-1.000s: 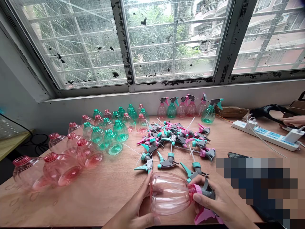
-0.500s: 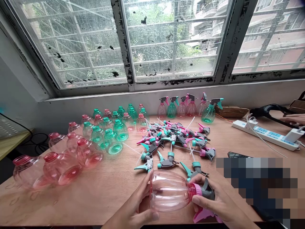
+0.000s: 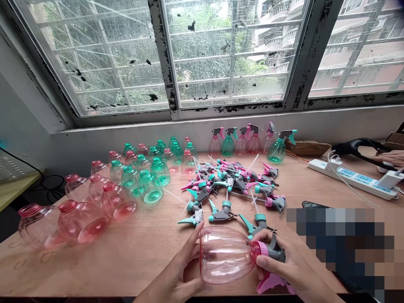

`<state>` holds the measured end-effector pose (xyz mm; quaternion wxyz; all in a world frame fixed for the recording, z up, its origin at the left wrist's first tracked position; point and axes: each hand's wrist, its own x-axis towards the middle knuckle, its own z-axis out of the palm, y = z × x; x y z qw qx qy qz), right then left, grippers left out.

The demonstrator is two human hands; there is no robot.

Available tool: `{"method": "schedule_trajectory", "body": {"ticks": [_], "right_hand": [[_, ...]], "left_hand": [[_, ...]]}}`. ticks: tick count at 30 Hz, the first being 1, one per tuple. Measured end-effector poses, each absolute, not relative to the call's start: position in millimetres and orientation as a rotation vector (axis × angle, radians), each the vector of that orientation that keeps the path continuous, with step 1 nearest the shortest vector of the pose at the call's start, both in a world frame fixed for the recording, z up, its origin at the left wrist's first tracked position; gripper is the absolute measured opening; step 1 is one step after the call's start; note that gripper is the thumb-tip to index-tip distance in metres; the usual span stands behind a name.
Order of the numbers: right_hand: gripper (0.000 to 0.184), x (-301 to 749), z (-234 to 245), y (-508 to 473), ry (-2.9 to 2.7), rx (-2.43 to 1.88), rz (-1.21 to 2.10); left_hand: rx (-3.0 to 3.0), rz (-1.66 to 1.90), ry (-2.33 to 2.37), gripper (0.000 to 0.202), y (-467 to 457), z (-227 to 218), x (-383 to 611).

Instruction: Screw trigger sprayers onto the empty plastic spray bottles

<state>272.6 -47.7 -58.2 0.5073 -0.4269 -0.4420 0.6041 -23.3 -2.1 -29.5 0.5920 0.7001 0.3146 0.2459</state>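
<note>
A clear pink spray bottle [image 3: 225, 256] lies sideways between my hands near the table's front edge. Its base faces left, and its neck with a pink-and-grey trigger sprayer [image 3: 274, 251] points right. My left hand [image 3: 183, 267] is cupped around the base, thumb below and fingers above. My right hand [image 3: 284, 263] is closed around the sprayer's pink collar at the neck, thumb in front. The pink trigger hangs below that hand. Just beyond the bottle lie loose teal-and-grey sprayer heads, one of them [image 3: 259, 225] close to my right fingers.
Open pink bottles [image 3: 82, 223] and green bottles [image 3: 152, 188] stand at the left. A heap of sprayer heads [image 3: 233, 176] fills the middle. Several bottles with sprayers [image 3: 227, 143] line the wall. A power strip [image 3: 353, 179], a phone [image 3: 315, 205] and another person's hand [image 3: 393, 158] are at the right.
The bottle has shifted very slightly right and down in view. My left fingers and thumb have adjusted a little at its base; my right hand keeps its grip on the collar.
</note>
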Motion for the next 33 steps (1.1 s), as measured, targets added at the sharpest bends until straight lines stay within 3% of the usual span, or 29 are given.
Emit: {"method": "schedule_trajectory", "body": {"ticks": [5, 10, 14, 19, 24, 30, 33], "right_hand": [[0.038, 273, -56, -48, -1.098, -1.056, 1.445], [0.038, 273, -54, -48, -1.087, -1.021, 1.500], [0.035, 273, -55, -48, -1.105, -1.025, 1.466], [0.036, 274, -58, -48, -1.108, -1.039, 1.458], [0.035, 274, -57, -48, -1.119, -1.015, 1.462], [0.038, 273, -58, -48, -1.097, -1.007, 1.496], [0.037, 273, -61, -48, -1.092, -0.993, 1.505]], "left_hand": [[1.613, 0.614, 0.686, 0.079, -2, -32, -21], [1.576, 0.624, 0.560, 0.112, 1, -35, -22], [1.529, 0.614, 0.622, 0.094, 1, -34, -25], [1.596, 0.589, 0.589, 0.101, 5, -30, -20], [1.614, 0.547, 0.607, 0.092, 9, -25, -16], [1.644, 0.567, 0.592, 0.107, 4, -22, -22], [1.624, 0.583, 0.624, 0.101, -3, -21, -24]]}}
